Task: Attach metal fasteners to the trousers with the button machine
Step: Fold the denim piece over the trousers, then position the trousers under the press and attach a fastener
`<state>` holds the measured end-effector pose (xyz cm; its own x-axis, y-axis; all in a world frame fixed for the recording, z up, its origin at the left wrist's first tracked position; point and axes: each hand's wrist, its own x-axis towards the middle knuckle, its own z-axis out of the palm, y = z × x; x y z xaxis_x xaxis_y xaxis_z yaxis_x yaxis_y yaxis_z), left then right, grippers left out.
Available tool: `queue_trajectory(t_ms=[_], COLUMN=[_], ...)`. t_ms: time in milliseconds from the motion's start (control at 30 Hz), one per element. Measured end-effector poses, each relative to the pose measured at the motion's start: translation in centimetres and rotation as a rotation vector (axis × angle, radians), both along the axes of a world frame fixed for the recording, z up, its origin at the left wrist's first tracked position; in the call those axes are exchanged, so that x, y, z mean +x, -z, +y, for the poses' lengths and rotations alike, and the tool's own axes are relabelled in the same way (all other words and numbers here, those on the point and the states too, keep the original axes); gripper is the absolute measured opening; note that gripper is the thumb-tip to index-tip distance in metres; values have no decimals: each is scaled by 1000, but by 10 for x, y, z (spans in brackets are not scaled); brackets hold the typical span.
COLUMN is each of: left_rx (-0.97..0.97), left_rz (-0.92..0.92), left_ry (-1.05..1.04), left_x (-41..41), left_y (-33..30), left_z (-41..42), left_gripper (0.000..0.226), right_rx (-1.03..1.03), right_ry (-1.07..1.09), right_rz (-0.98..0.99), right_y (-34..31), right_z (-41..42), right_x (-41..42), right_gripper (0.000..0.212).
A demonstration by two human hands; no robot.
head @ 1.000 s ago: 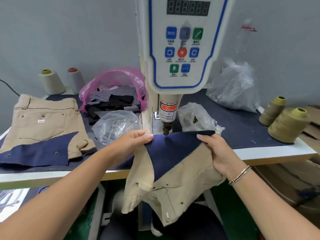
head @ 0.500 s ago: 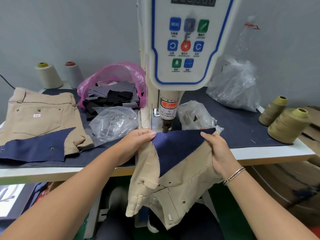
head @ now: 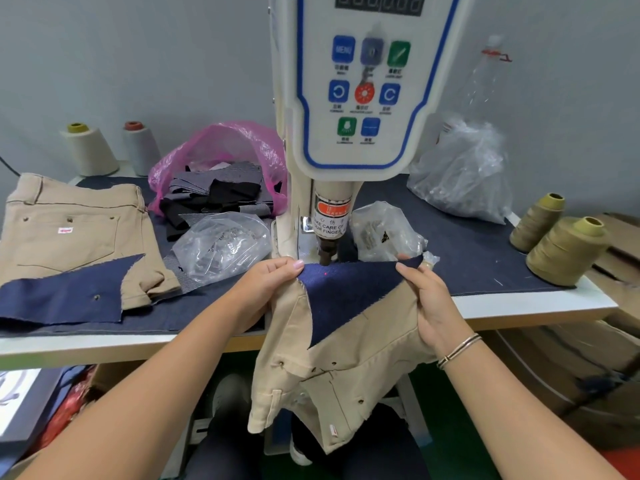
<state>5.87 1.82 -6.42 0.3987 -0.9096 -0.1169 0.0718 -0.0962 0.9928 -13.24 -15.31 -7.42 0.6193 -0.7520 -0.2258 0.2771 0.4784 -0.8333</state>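
Left hand [head: 268, 289] pinches the left end of the navy patch's top edge, with the tan cloth bunched under it, thumb on top and fingers curled beneath. Right hand [head: 427, 303] does the same at the right corner, so both are holding the trousers [head: 332, 375] and neither is free.

What matters here is where the red dot [head: 326, 273] sits versus the punch [head: 325, 252] of the button machine [head: 360, 98]. The dot is on the navy patch [head: 346, 296] just below the punch tip in the frame, a little right of the left thumb, so the left hand is the nearer one. Whether the cloth is already under the tip I can't really tell.

The stretched top edge runs left to right across the centre of the frame, and the patch tapers to a point aimed at the lower left. The rest of the trousers hangs off the table [head: 519, 306] edge toward the bottom of the frame, waistband lowest, a few rivets already showing.

My guess is the next move is a small nudge up-frame, keeping that edge taut.
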Motion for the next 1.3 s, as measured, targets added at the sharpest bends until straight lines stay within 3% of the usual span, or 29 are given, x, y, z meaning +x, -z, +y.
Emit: queue_trajectory(t_ms=[433,567,767,867,967,1033,1100,1200,1300], left_rx=[-55,-68,-73,-99,-98,-116,-115,-111,-132], left_rz=[49,82,5,-328,-574,-571,-545,-526,-455], left_ry=[20,23,12,-151,-270,-307,-316,-320,-327], left_x=[2,3,9,16,18,16,16,17,17], left_y=[5,4,-1,1,12,17,19,19,19], left_z=[0,1,12,21,28,29,28,28,27], left_gripper=[29,33,25,32,27,25,27,26,25], right_rx=[-3,-86,-222,-501,-702,-941,-1238,-1601,-1790], right_ry=[3,-21,-295,-391,-153,89,190,22,-71], right_rz=[-12,23,16,322,450,561,872,1330,1506], right_y=[0,-1,-8,-18,-41,-53,-59,-57,-45], right_z=[0,5,22,26,15,-5,-26,-43,-51], right_x=[1,-1,-13,-11,-2,5,16,36,56], right_gripper=[23,23,30,26,7,13,22,24,28])
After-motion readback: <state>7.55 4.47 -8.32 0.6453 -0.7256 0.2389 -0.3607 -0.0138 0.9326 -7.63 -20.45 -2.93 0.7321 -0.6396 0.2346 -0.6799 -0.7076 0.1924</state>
